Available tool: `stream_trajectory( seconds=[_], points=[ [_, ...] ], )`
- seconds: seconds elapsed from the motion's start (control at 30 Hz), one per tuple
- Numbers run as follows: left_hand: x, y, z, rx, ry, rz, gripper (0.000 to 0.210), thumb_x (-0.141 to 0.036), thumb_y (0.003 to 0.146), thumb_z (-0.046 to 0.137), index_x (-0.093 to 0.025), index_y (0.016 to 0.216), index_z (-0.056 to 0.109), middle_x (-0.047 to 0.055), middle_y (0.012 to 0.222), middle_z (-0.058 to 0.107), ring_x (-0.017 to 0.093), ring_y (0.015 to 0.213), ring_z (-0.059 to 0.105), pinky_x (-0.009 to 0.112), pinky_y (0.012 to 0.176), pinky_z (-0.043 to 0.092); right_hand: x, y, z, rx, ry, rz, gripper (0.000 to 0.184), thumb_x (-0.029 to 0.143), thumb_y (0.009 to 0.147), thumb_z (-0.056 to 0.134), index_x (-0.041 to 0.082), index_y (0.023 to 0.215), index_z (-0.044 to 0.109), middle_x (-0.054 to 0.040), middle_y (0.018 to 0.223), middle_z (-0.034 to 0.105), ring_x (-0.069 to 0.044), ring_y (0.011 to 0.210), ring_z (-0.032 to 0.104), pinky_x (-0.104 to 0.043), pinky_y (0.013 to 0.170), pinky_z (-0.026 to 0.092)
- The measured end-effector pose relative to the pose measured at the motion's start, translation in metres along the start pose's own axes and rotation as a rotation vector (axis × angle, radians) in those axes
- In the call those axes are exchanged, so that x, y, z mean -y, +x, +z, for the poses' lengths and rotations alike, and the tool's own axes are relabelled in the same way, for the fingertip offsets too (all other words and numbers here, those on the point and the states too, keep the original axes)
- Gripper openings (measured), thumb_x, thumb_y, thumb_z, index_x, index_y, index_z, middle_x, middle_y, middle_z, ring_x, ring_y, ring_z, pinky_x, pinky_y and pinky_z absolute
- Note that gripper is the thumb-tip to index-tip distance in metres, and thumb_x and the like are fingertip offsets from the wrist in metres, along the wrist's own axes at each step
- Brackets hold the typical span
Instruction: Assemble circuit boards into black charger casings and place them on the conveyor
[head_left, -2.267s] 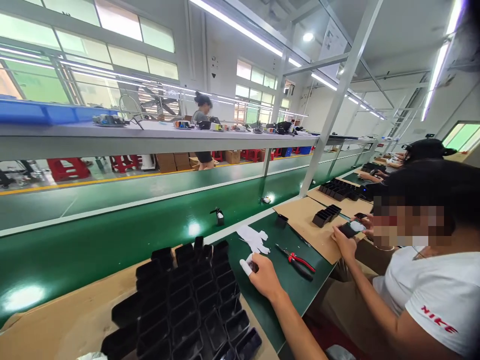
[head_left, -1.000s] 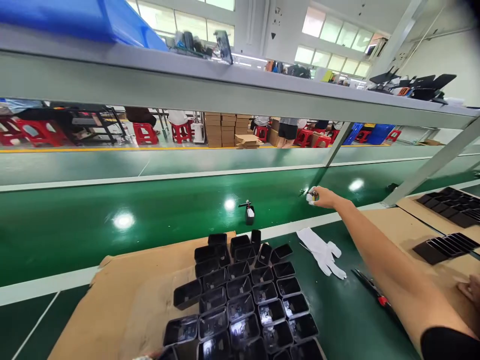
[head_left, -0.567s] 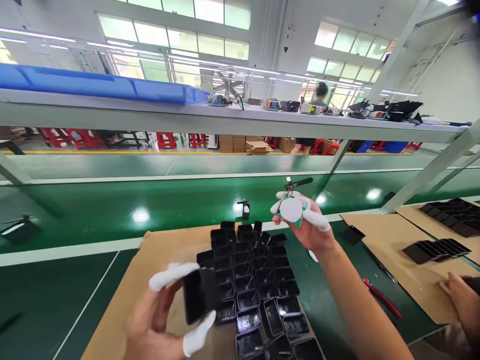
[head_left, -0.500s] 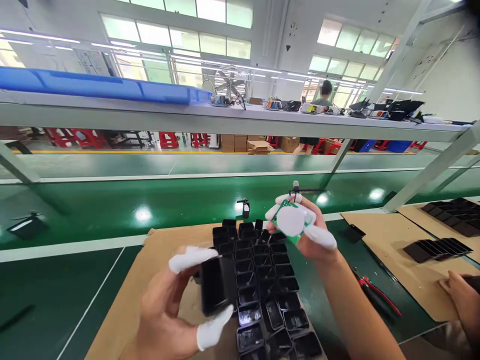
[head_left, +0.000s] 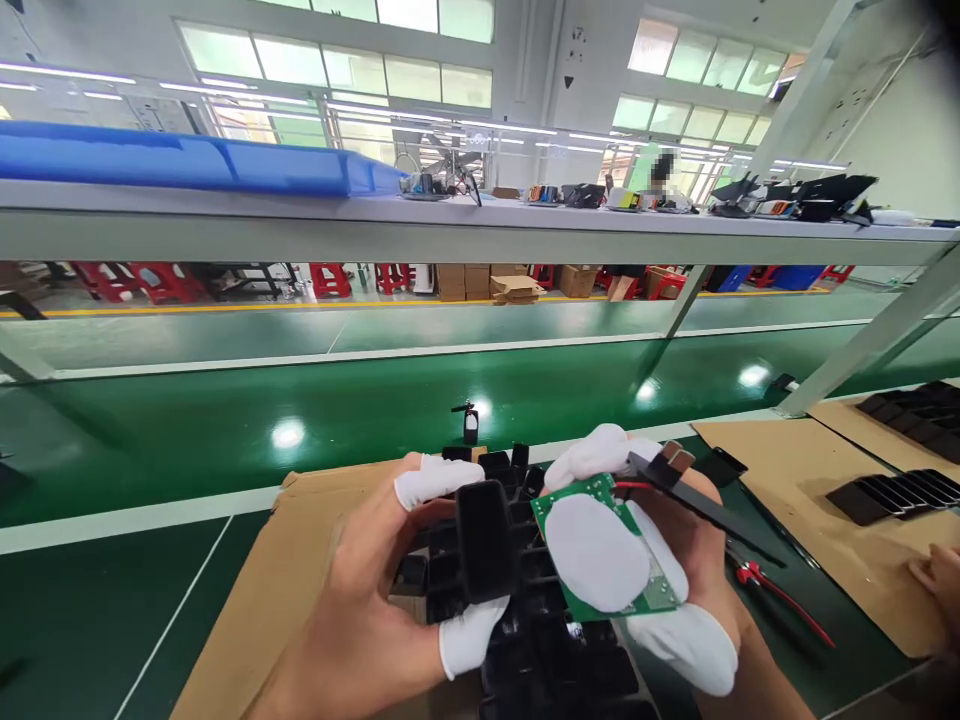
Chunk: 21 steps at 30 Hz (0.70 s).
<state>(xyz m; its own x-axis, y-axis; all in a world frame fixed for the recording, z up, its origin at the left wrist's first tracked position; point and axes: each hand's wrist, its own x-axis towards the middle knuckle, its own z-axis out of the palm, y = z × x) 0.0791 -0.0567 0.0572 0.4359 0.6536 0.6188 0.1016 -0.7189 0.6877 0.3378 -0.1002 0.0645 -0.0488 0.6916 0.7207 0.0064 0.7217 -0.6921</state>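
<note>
My left hand (head_left: 405, 590), with white finger cots on thumb and finger, grips a black rectangular plastic case (head_left: 486, 540) whose hollow side faces me. Beside it, my right hand (head_left: 697, 570), also in white finger cots, holds a green circuit board (head_left: 581, 605). A round white pad (head_left: 598, 553) covers most of the board's face. Red wire and a black strip with a small brownish connector (head_left: 676, 456) run from the board's upper right, over my right hand. The case and board are close together, with a small gap between them. Below both hands stand rows of black cases (head_left: 525, 660), partly hidden.
Cardboard (head_left: 247, 600) lies under the cases on the green bench. Red-handled pliers (head_left: 780, 595) lie at right. More black cases (head_left: 896, 495) sit on cardboard near another person's hand (head_left: 934, 580). A shelf (head_left: 420, 235) with a blue tray (head_left: 225, 165) crosses ahead.
My right hand has brought the circuit board down and nearer to me, closer to the case. My left hand has shifted rightward and turned the case's hollow side more toward me.
</note>
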Motion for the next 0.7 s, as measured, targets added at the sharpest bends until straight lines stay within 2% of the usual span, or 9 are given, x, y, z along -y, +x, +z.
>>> stream_trajectory(
  seconds=[0.1, 0.17, 0.23, 0.33, 0.43, 0.53, 0.6, 0.63, 0.7],
  points=[
    [0.001, 0.002, 0.001, 0.01, -0.092, -0.073, 0.067, -0.027, 0.077, 0.095, -0.033, 0.135, 0.062, 0.008, 0.13, 0.074, 0.027, 0.115, 0.077, 0.037, 0.098, 0.069, -0.008, 0.002, 0.004, 0.02, 0.148, 0.008, 0.091, 0.058, 0.055, 0.106, 0.027, 0.134, 0.074, -0.0103, 0.107, 0.079, -0.037, 0.098, 0.078, -0.053, 0.089, 0.068],
    [0.0, 0.005, 0.005, 0.008, -0.178, -0.131, 0.064, -0.026, 0.075, 0.096, -0.033, 0.128, 0.06, 0.006, 0.127, 0.075, 0.025, 0.115, 0.077, 0.034, 0.098, 0.068, -0.011, 0.003, 0.007, -0.011, 0.208, 0.044, 0.084, 0.054, 0.06, 0.104, 0.027, 0.134, 0.076, -0.0113, 0.108, 0.079, -0.038, 0.099, 0.079, -0.052, 0.086, 0.069],
    [0.0, 0.008, 0.01, -0.03, -0.274, -0.17, 0.061, -0.027, 0.068, 0.1, -0.031, 0.113, 0.058, 0.001, 0.11, 0.074, 0.02, 0.1, 0.076, 0.029, 0.088, 0.068, -0.011, 0.004, 0.009, -0.066, 0.227, 0.068, 0.07, 0.048, 0.066, 0.102, 0.028, 0.129, 0.079, -0.0117, 0.11, 0.079, -0.038, 0.101, 0.079, -0.049, 0.083, 0.069],
    [0.001, 0.011, 0.022, -0.189, -0.363, -0.216, 0.063, -0.026, 0.061, 0.103, -0.027, 0.091, 0.048, -0.005, 0.088, 0.059, 0.012, 0.078, 0.063, 0.019, 0.068, 0.061, -0.008, 0.007, 0.012, -0.118, 0.224, 0.058, 0.056, 0.043, 0.073, 0.099, 0.032, 0.125, 0.083, -0.0101, 0.11, 0.081, -0.035, 0.1, 0.08, -0.046, 0.086, 0.07],
    [0.004, 0.01, 0.033, -0.309, -0.321, -0.241, 0.052, -0.023, 0.074, 0.096, -0.025, 0.085, 0.045, -0.005, 0.087, 0.054, 0.009, 0.077, 0.061, 0.016, 0.071, 0.06, -0.008, 0.008, 0.014, -0.123, 0.245, 0.06, 0.058, 0.042, 0.074, 0.098, 0.032, 0.129, 0.082, -0.0106, 0.11, 0.082, -0.036, 0.101, 0.081, -0.049, 0.092, 0.07],
    [0.005, 0.004, 0.042, -0.293, -0.268, -0.245, 0.034, -0.023, 0.091, 0.083, -0.026, 0.091, 0.049, 0.0, 0.106, 0.066, 0.011, 0.098, 0.072, 0.02, 0.09, 0.064, -0.009, 0.006, 0.018, -0.112, 0.293, 0.086, 0.064, 0.04, 0.074, 0.097, 0.028, 0.134, 0.078, -0.0129, 0.114, 0.081, -0.038, 0.103, 0.08, -0.054, 0.096, 0.068],
    [0.004, 0.001, 0.047, -0.284, -0.256, -0.228, 0.032, -0.021, 0.096, 0.078, -0.026, 0.094, 0.046, 0.003, 0.121, 0.069, 0.014, 0.112, 0.074, 0.026, 0.1, 0.064, -0.01, 0.005, 0.02, -0.091, 0.313, 0.099, 0.063, 0.039, 0.076, 0.094, 0.026, 0.135, 0.076, -0.0137, 0.112, 0.079, -0.035, 0.093, 0.079, -0.051, 0.087, 0.069],
    [0.004, -0.001, 0.048, -0.293, -0.241, -0.205, 0.034, -0.019, 0.096, 0.076, -0.027, 0.093, 0.044, 0.003, 0.124, 0.069, 0.015, 0.112, 0.074, 0.027, 0.099, 0.065, -0.011, 0.004, 0.02, -0.079, 0.315, 0.103, 0.061, 0.039, 0.078, 0.093, 0.025, 0.134, 0.076, -0.0136, 0.108, 0.079, -0.033, 0.086, 0.078, -0.048, 0.08, 0.07],
    [0.004, -0.002, 0.051, -0.324, -0.182, -0.146, 0.037, -0.016, 0.096, 0.074, -0.027, 0.091, 0.039, 0.001, 0.118, 0.069, 0.013, 0.099, 0.073, 0.025, 0.087, 0.065, -0.012, 0.003, 0.021, -0.057, 0.299, 0.1, 0.059, 0.04, 0.079, 0.092, 0.024, 0.133, 0.076, -0.013, 0.101, 0.078, -0.029, 0.074, 0.074, -0.043, 0.066, 0.068]
  ],
)
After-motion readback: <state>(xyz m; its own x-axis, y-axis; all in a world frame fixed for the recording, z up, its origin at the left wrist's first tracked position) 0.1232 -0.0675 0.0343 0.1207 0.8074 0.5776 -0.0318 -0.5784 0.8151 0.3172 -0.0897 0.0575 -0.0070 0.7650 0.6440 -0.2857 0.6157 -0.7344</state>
